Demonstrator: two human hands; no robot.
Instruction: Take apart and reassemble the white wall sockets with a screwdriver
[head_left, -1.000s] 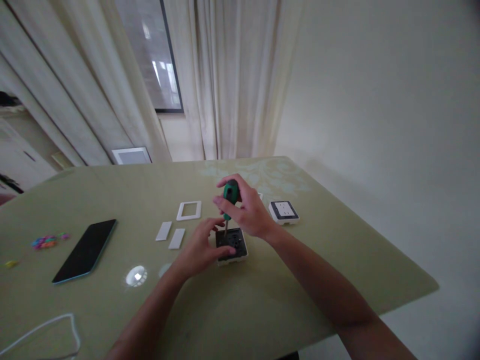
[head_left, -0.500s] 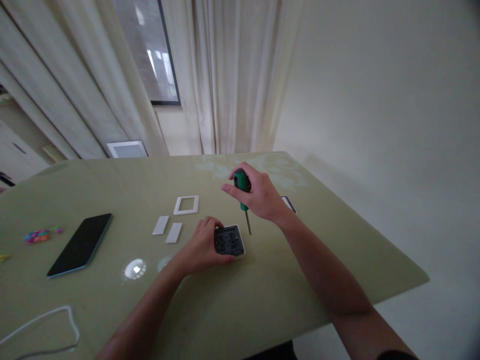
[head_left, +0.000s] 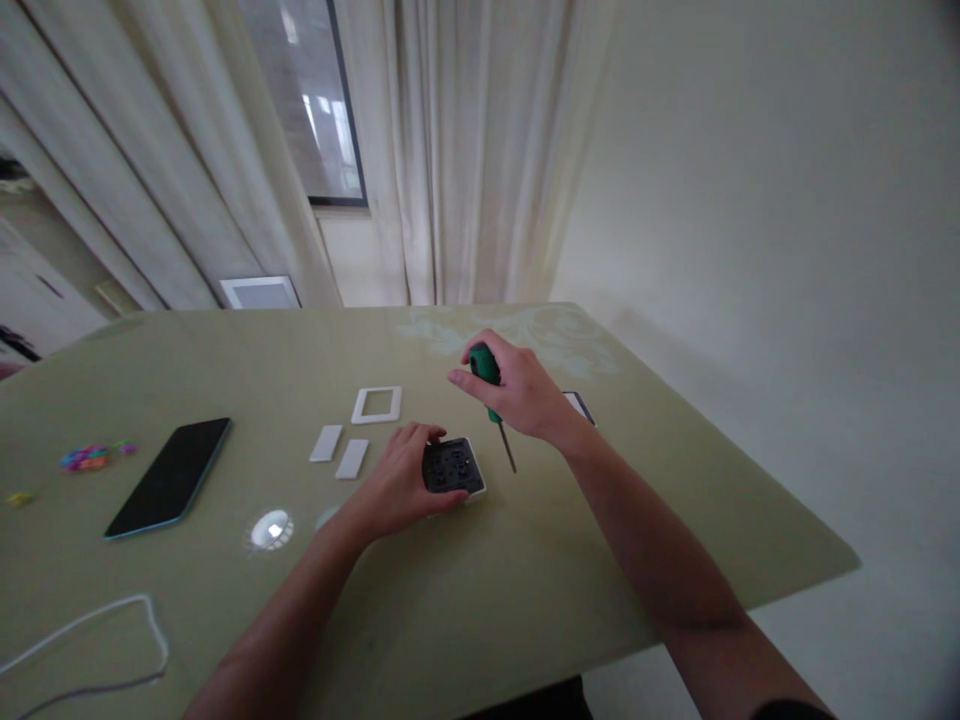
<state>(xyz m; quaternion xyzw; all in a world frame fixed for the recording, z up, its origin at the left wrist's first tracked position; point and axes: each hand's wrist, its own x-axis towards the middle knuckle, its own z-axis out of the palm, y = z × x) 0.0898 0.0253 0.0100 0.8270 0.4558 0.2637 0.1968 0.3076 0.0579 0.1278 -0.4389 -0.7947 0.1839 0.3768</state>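
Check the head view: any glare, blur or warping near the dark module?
Head view: dim, even light; a round glare spot sits on the table left of the left hand, clear of the dark module it grips; the module's detail is soft; the wide lens bows the curtains and table edge; the green screwdriver in the right hand reads clearly.

The screwdriver (head_left: 485, 367) is showing a green handle; the socket (head_left: 452, 466) is showing black, white-rimmed; the frame (head_left: 376, 404) is appearing white; the table (head_left: 525, 580) is showing olive, pale-flowered.
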